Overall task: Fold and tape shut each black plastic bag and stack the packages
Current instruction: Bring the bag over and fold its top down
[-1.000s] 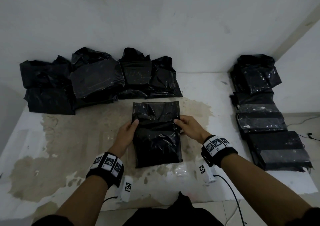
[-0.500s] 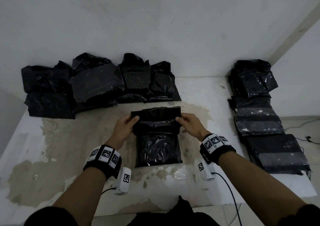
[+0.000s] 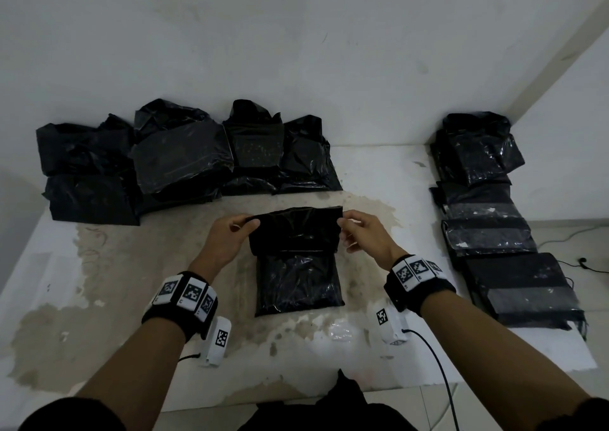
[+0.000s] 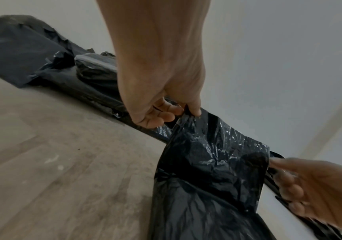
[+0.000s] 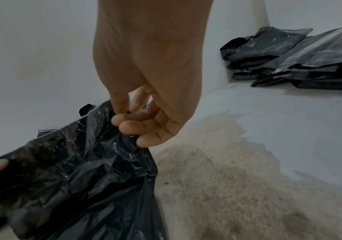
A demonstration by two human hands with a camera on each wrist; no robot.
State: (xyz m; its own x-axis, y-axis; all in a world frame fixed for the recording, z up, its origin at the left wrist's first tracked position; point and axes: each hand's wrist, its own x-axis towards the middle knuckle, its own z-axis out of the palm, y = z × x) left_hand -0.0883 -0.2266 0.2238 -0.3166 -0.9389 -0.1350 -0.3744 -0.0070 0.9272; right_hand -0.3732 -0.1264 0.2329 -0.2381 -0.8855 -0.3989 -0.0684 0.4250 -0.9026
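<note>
Since 1 second ago the top flap of the crinkled black plastic bag has come up off the worn white table and now stands raised and turned toward the person, where before it lay flat with both hands resting on the bag's sides. The left hand pinches the flap's left corner between thumb and curled fingers. The right hand pinches the right corner the same way, its fingers bunched on the plastic. The flap stretches taut between the 2 hands, so the bag sits directly between and below them, its filled lower part lying flat on the table near the front edge, at the middle.

Along the back edge, toward the left corner, lies a loose heap of unsealed black plastic bags, crumpled and overlapping, against the white wall. Along the right edge runs a row of flat black taped packages, overlapping one another from the back right corner toward the front, with clear glossy tape showing across several. Each wrist carries a black band with square black-and-white markers, and a thin black cable trails from the right wrist over the front edge.
</note>
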